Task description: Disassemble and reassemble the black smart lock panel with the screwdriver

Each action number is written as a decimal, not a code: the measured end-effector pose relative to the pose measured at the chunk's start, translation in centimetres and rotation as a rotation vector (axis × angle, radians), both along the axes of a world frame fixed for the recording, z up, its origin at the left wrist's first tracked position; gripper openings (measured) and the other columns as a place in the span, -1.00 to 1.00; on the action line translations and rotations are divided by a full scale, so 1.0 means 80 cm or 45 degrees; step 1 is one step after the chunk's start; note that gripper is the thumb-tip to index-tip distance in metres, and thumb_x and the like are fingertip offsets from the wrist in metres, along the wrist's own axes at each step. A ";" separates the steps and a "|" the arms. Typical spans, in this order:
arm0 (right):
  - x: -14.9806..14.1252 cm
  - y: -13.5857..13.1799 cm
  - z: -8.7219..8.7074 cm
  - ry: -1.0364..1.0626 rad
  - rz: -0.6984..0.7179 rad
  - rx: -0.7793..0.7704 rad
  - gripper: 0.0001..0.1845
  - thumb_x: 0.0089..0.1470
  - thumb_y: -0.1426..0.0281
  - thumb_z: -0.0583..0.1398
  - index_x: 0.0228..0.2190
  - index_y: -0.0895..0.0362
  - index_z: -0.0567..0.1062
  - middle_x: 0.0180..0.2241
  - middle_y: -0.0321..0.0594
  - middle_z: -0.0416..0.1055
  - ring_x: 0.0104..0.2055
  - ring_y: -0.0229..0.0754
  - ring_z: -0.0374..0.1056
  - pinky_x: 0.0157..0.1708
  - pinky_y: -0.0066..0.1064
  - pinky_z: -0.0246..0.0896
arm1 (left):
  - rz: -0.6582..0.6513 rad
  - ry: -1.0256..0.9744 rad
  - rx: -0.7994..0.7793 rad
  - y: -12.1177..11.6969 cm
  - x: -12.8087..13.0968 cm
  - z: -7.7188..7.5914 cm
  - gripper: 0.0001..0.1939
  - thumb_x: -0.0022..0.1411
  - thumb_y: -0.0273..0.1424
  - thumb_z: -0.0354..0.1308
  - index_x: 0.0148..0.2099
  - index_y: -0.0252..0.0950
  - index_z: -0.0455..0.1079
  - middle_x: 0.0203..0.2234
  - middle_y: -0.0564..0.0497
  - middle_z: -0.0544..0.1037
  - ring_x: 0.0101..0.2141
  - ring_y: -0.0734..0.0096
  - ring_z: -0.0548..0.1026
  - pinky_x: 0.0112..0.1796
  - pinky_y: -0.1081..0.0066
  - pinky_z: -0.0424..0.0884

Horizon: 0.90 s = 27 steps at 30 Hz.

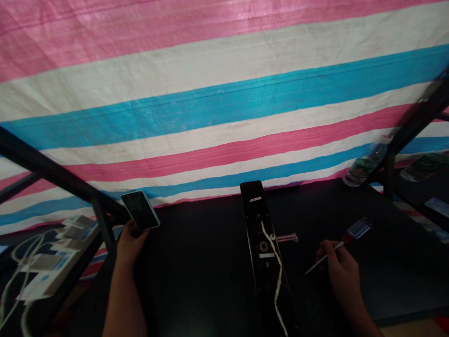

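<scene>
My left hand grips the lower edge of a phone with a dark screen and a pale rim, tilted up at the table's far left. Pinched in my right hand is a screwdriver; its thin metal shaft points down to the left, and its red and clear handle sticks out to the upper right. Between the hands lies a long black panel that looks like a door lock body, with a short lever on its right side. A whitish cable runs down along its face.
The black table ends at a striped pink, white and blue sheet. A plastic bottle leans at the back right by a black frame post. White boxes and looped cables lie on the left.
</scene>
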State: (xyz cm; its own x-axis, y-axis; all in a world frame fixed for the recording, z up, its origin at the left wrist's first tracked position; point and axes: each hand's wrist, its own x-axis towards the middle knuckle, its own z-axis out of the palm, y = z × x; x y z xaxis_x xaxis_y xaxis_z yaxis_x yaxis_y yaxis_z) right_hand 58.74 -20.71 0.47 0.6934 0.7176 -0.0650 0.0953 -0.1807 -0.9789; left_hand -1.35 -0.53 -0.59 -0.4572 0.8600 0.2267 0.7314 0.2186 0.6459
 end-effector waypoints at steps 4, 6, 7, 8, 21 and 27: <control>0.001 0.000 -0.002 0.037 -0.004 -0.007 -0.37 -0.02 -0.22 0.28 -0.41 0.12 0.47 -0.58 -0.29 0.42 -0.59 -0.23 0.28 -0.59 -0.39 0.18 | 0.007 -0.018 -0.064 -0.002 0.004 0.005 -0.16 -0.03 -0.15 0.35 0.28 -0.32 0.29 -0.04 -0.26 0.62 -0.08 -0.16 0.61 0.00 -0.07 0.51; 0.001 0.000 -0.003 0.038 -0.009 -0.014 -0.37 -0.02 -0.23 0.28 -0.41 0.13 0.47 -0.57 -0.29 0.43 -0.59 -0.23 0.28 -0.59 -0.40 0.18 | 0.027 -0.016 -0.067 -0.002 0.007 0.006 -0.16 -0.03 -0.17 0.36 0.28 -0.32 0.28 -0.02 -0.27 0.61 -0.05 -0.20 0.60 0.03 -0.09 0.49; 0.001 0.000 -0.003 0.034 -0.009 -0.018 -0.36 -0.02 -0.23 0.28 -0.41 0.13 0.47 -0.57 -0.28 0.43 -0.58 -0.22 0.29 -0.59 -0.40 0.17 | 0.038 -0.015 -0.067 -0.003 0.008 0.007 -0.16 -0.03 -0.17 0.36 0.28 -0.33 0.27 -0.02 -0.28 0.61 -0.03 -0.22 0.59 0.04 -0.10 0.47; 0.001 0.000 -0.003 0.028 -0.007 -0.022 -0.36 -0.02 -0.23 0.27 -0.41 0.13 0.48 -0.57 -0.28 0.44 -0.58 -0.22 0.29 -0.60 -0.40 0.17 | 0.047 -0.014 -0.065 -0.003 0.010 0.007 -0.16 -0.02 -0.17 0.35 0.28 -0.33 0.27 -0.01 -0.29 0.61 -0.02 -0.24 0.59 0.05 -0.12 0.47; 0.003 -0.001 -0.004 -0.006 0.014 -0.031 -0.38 0.02 -0.22 0.25 -0.42 0.12 0.46 -0.57 -0.28 0.42 -0.56 -0.21 0.29 -0.55 -0.38 0.19 | 0.053 -0.024 -0.062 -0.006 0.016 0.010 -0.16 -0.01 -0.18 0.35 0.30 -0.31 0.27 0.00 -0.29 0.61 -0.02 -0.24 0.58 0.04 -0.12 0.47; 0.002 -0.002 0.000 -0.017 0.005 -0.049 -0.35 -0.02 -0.25 0.26 -0.41 0.12 0.47 -0.57 -0.27 0.43 -0.55 -0.20 0.31 -0.56 -0.39 0.19 | 0.041 -0.015 -0.072 -0.006 0.013 0.007 -0.14 0.02 -0.16 0.33 0.33 -0.37 0.24 0.01 -0.34 0.59 -0.04 -0.21 0.59 0.03 -0.08 0.48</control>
